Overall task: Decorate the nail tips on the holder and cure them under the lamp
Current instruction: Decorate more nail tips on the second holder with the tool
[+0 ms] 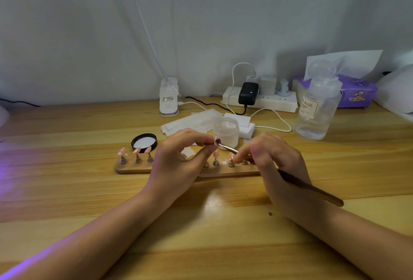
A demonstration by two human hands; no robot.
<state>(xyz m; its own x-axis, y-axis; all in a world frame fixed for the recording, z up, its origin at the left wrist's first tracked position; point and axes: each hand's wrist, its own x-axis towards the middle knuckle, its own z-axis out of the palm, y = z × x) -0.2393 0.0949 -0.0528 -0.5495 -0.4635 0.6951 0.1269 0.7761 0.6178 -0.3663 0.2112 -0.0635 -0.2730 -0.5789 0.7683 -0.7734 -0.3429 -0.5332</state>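
A light wooden table [67, 190] carries a long wooden nail-tip holder [131, 169] at centre, a black round lid [144, 142] and open frosted jar [226, 131] behind it, and, along the far edge, a white power strip [277, 101], clear liquid bottle [316, 110] and purple tissue pack [357, 92].

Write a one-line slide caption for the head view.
Left hand holds a nail tip; right hand brushes it.
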